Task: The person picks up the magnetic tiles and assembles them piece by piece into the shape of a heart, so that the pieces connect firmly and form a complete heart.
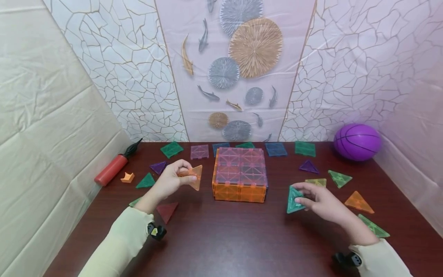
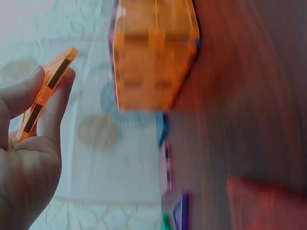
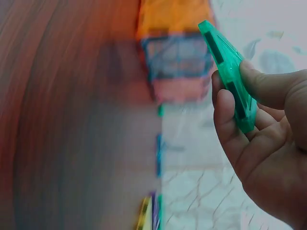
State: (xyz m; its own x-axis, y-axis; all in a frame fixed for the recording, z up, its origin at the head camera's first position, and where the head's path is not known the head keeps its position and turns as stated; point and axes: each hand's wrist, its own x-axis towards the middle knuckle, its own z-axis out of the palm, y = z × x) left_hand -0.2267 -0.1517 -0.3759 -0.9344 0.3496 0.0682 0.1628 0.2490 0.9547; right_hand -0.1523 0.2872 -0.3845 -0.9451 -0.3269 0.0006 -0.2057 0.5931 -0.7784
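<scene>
Between thumb and fingers my left hand (image 1: 172,179) pinches an orange triangular magnetic tile (image 1: 196,177), raised over the table left of a box. Its edge with dark magnet strips faces the left wrist view, where the orange tile (image 2: 47,93) stands tilted. On the other side, my right hand (image 1: 320,199) pinches a green triangular magnetic tile (image 1: 294,200) above the table; the right wrist view shows the green tile (image 3: 229,76) edge-on. Midway between both hands sits the box of magnetic tiles (image 1: 239,173), with orange sides and a pink top. Neither hand touches it.
Square tiles lie along the back edge, including a blue one (image 1: 275,149). Triangles lie at both sides, such as a red one (image 1: 167,211) and an orange one (image 1: 359,202). A red pump (image 1: 111,170) is at left; a purple ball (image 1: 357,142) at back right.
</scene>
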